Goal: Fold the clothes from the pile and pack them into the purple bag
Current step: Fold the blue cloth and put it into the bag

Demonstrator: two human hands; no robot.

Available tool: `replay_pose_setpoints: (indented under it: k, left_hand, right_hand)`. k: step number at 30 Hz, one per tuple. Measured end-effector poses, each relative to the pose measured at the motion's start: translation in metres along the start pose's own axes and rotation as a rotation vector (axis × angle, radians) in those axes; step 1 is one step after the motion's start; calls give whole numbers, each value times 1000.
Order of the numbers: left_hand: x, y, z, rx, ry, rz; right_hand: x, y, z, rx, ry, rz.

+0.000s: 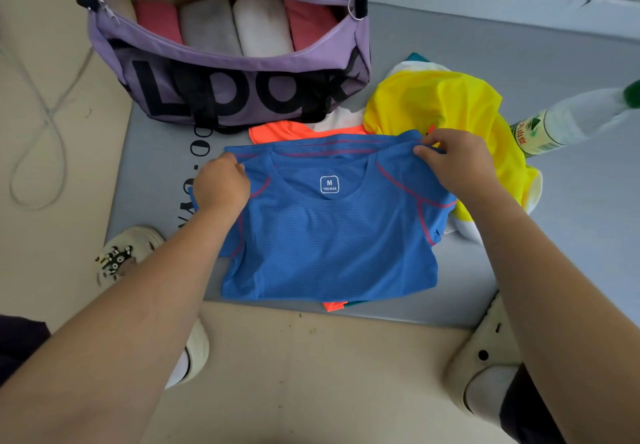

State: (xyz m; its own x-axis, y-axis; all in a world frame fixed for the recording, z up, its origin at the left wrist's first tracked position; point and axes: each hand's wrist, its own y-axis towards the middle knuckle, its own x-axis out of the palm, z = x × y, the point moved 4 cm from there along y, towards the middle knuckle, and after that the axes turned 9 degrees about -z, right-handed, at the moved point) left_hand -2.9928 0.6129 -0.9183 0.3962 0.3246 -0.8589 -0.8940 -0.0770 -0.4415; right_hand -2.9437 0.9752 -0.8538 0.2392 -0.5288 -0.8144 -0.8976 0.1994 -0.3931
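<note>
Blue shirt (329,235) spread flat on grey mat (519,270), neck label up, collar toward bag, hem at near mat edge; laid out that way presumably to square it before folding. Already looks doubled at the sides, sleeves tucked in, though fold count hard to confirm. Left hand (221,184) pinching fabric at left shoulder, fingers curled onto cloth. Right hand (453,159) pinching right shoulder seam near collar edge, thumb and fingers closed on it. Both grips at top corners, so shirt body lies wholly below and between hands, hanging off nothing, resting on mat. Likely next: pull taut or fold top down toward hem. Orange shirt (294,132) underneath, showing beyond collar and as a scrap past hem. Yellow shirt (433,104) bunched just right, touching blue one under right wrist; white and teal pieces under that, pile unfolded. Purple bag (242,97) beyond collar, unzipped, four rolled items side by side inside: pink, grey, white, pink. Room left on top, probably. Bottle (561,121) lying far right, clear of work. Shoes at near edge, cable loop on floor left.
</note>
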Motion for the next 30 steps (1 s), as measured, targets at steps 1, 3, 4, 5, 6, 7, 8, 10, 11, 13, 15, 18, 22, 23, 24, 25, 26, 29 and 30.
replay_pose_setpoints:
  k: [1, 3, 4, 5, 6, 7, 8, 10, 11, 13, 15, 18, 22, 23, 24, 25, 26, 29, 30]
  left_hand:
    - [2, -1, -2, -9, 20, -14]
    - [3, -3, -3, -26, 41, -19]
    - [3, -4, -3, -31, 44, -5]
    - [3, -5, -3, -31, 42, 17]
    - [2, -6, -3, -30, 34, 35]
    - [2, -7, -2, -30, 20, 36]
    - [3, -7, -1, -30, 6, 15]
    - [6, -5, 2, -9, -11, -61]
    - [8, -3, 5, 14, -23, -84]
    - [10, 2, 12, 64, -79, -87]
    - [11, 6, 16, 64, -133, -91]
    - [12, 12, 16, 22, -172, -147]
    - [6, 19, 16, 81, -307, -91]
    - [4, 21, 17, 101, -321, -66]
    - [4, 22, 17, 121, -318, -49]
    - [5, 23, 17, 136, -309, -41]
    - [6, 24, 17, 147, -304, -34]
    - [8, 25, 17, 201, -295, -24]
    - [7, 25, 19, 242, -266, -37]
  right_hand:
    - [0, 0, 0, -1, -22, -26]
    - [-2, -2, -1, -27, -18, -45]
    - [-3, -2, -2, -46, 13, -49]
    - [-4, -2, -2, -55, 39, -65]
    - [-4, -2, -1, -46, 33, -94]
    - [-4, -1, -1, -22, -26, -129]
    - [-2, -1, -2, 16, -125, -164]
    - [2, 2, -9, 73, -305, -169]
    - [5, 4, -15, 80, -345, -148]
    - [13, 9, -30, 82, -373, -99]
    - [20, 13, -38, 124, -348, -95]
    - [21, 17, -38, 112, -74, -110]
    - [15, 15, -35, 5, 202, -27]
    - [15, 16, -34, 9, 161, -29]
    - [16, 18, -32, 15, 87, -37]
    - [17, 20, -31, 7, 2, -39]
    - [17, 23, -30, -19, -73, -25]
    - [18, 29, -36, -113, -183, 25]
    - [19, 31, -37, -117, -202, -1]
